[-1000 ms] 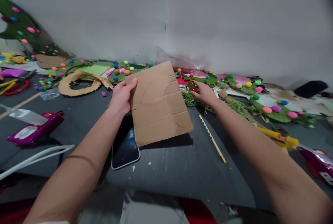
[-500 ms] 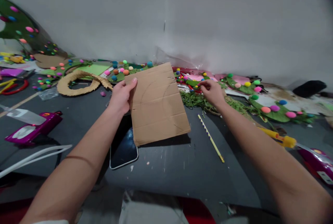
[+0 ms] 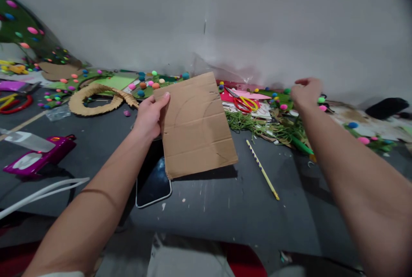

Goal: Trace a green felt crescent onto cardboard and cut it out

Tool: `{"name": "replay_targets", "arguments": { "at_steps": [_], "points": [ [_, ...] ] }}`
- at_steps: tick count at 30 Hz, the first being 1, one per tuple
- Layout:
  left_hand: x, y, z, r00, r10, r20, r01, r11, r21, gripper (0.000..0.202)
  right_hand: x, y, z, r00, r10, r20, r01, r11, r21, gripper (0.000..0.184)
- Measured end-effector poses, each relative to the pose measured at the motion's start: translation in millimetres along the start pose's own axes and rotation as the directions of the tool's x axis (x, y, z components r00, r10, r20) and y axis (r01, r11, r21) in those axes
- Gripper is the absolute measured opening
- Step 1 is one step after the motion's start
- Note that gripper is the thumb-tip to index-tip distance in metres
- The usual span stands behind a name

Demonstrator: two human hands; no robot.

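The left hand [image 3: 149, 118] is pinching the creased, rectangular cardboard sheet [image 3: 198, 127] by its left edge, thumb on the face, and the sheet is tilting over the dark tabletop [image 3: 199, 217], partly overlapping a smooth smartphone [image 3: 154, 189]. Probably light and fairly stiff, it is likely handling best from opposite edges, its creases inviting bends. Beyond the stringy green strands [image 3: 240, 121], the right hand [image 3: 305, 92] is hovering by pompom-studded green cutouts [image 3: 282, 98], fingers curling loosely; whether it is holding anything, I cannot tell.
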State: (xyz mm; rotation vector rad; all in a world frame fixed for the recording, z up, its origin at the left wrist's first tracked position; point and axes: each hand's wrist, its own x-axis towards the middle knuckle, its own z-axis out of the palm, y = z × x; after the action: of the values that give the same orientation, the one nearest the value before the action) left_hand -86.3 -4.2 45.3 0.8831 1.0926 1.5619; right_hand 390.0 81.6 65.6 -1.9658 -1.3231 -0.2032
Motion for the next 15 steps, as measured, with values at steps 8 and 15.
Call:
{"name": "replay_targets", "arguments": {
  "at_steps": [8, 15],
  "points": [
    [-6, -1, 6.1, 0.996, -0.093, 0.014, 0.092, 0.995, 0.044, 0.018, -48, -66, 68, 0.837, -0.223, 0.500, 0.241, 0.970, 0.029, 0.017],
    [-12, -3, 12.3, 0.977, -0.186, 0.107, 0.176, 0.980, 0.097, 0.011, -40, -83, 81, 0.875, -0.217, 0.433, 0.226, 0.974, 0.031, 0.027]
  ]
}}
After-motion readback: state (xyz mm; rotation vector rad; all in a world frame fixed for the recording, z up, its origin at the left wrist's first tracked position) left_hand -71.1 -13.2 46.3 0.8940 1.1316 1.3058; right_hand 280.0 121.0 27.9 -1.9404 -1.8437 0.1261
